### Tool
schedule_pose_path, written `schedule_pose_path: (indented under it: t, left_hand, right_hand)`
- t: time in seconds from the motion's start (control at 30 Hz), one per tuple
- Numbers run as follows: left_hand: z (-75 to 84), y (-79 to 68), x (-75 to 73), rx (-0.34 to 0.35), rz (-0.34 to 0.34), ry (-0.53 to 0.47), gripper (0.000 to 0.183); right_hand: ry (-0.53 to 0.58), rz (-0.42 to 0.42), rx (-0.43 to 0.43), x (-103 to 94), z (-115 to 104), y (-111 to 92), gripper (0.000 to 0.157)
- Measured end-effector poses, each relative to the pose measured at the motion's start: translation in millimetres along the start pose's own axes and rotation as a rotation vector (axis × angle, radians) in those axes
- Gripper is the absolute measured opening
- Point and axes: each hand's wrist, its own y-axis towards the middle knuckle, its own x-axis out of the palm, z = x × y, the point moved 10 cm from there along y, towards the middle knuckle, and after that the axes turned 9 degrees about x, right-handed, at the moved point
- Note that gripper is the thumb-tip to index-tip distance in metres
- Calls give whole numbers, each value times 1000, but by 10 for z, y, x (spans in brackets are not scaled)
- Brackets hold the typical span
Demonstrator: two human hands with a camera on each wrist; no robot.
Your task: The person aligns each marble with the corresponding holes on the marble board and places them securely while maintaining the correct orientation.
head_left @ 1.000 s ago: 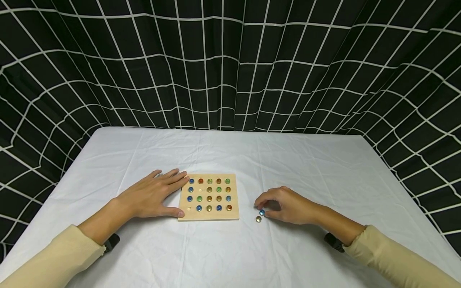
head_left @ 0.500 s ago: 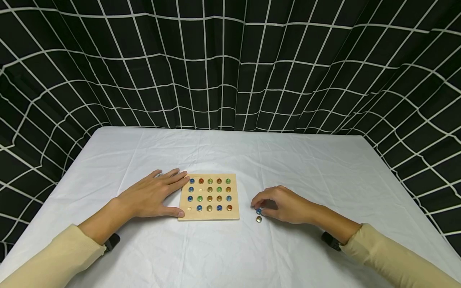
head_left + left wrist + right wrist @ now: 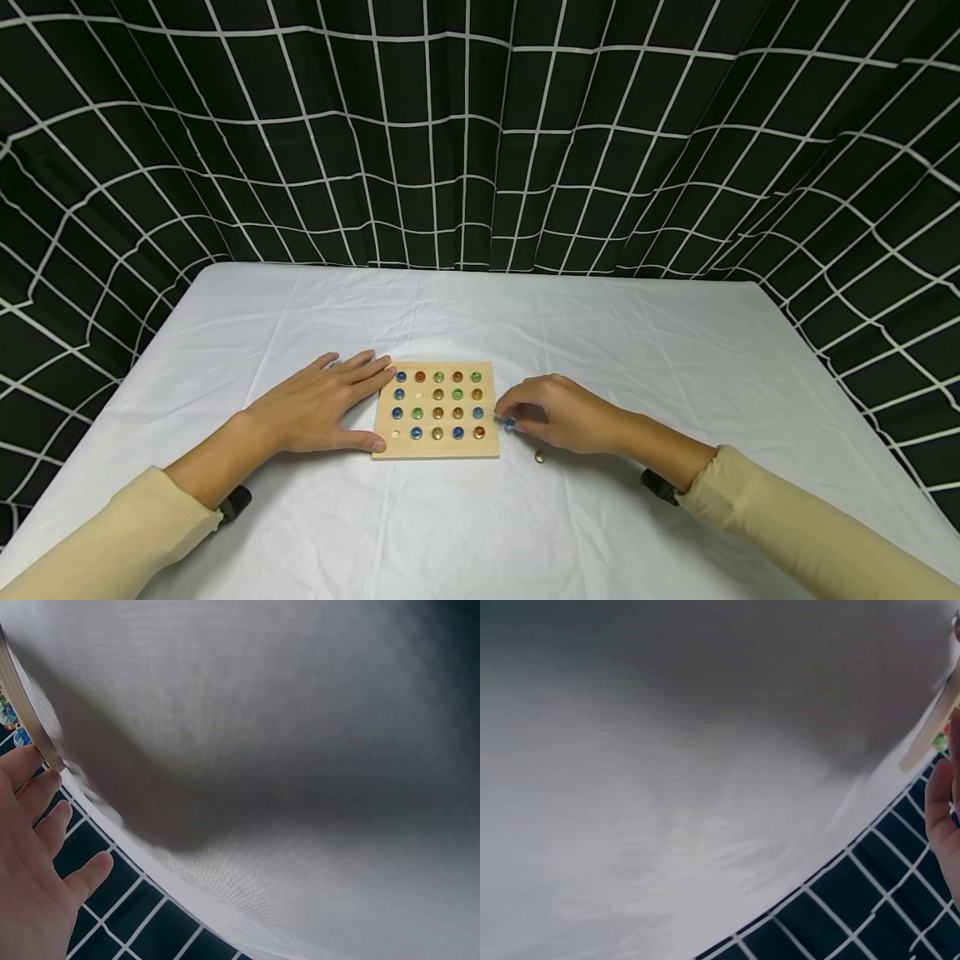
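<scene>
In the head view a wooden board (image 3: pixel 436 450) lies flat, holding rows of coloured glass beads, with one bare hollow in its second row and another at its front left corner. My left hand (image 3: pixel 315 408), fingers spread and straight, rests against the board's left edge, thumb and fingertips on the wood. Just off the board's right edge, my right hand (image 3: pixel 566 417) pinches a blue glass bead (image 3: pixel 510 424) between thumb and fingers. A brownish glass bead (image 3: pixel 539 457) sits on the cloth below that hand. In the right wrist view only part of the right hand (image 3: pixel 946 817) shows.
A white cloth (image 3: pixel 450 525) covers the table. Behind it and at both sides hangs a black curtain (image 3: pixel 465 150) with a white grid. Dark wrist cameras sit under both wrists, near the beige sleeves.
My right hand has moved left with the blue bead, from beside the brownish bead to the board's right edge. The brownish bead now looks tilted. My left hand has stayed still.
</scene>
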Motion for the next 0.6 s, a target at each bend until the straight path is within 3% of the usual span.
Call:
schedule_pose_path:
  t: [0.4,0.6]
  left_hand:
    - [-7,25,2,0,-8,0,104]
    - [-10,17,4,1,-6,-1,104]
  right_hand:
    - [-5,47,-100,-10,-210,203,27]
    - [-3,42,-100,30,-289,326,26]
